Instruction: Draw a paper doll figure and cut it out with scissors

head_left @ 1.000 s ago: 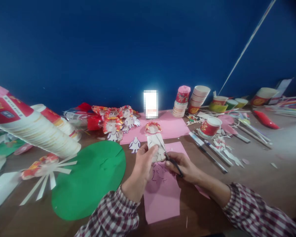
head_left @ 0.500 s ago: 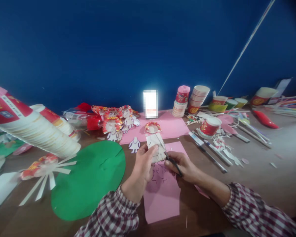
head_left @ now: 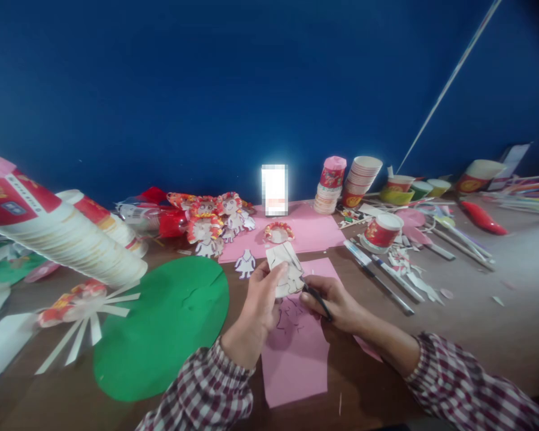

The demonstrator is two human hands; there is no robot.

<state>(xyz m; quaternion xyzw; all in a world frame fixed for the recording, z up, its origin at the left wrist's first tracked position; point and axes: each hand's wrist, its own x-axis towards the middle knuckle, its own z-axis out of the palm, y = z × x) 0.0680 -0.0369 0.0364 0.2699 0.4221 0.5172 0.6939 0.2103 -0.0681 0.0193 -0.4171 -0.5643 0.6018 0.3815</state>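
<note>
With the scissors (head_left: 318, 304) gripped in the right hand (head_left: 330, 302), the drawn white paper (head_left: 284, 269), pinched in the left hand (head_left: 265, 293) above the pink sheet (head_left: 295, 365), is best turned gently into the blades

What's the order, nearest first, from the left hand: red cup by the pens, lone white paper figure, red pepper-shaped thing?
From left hand:
1. White paper figure, by its fingers.
2. Red cup, right side.
3. Red pepper-shaped thing, far right.
</note>
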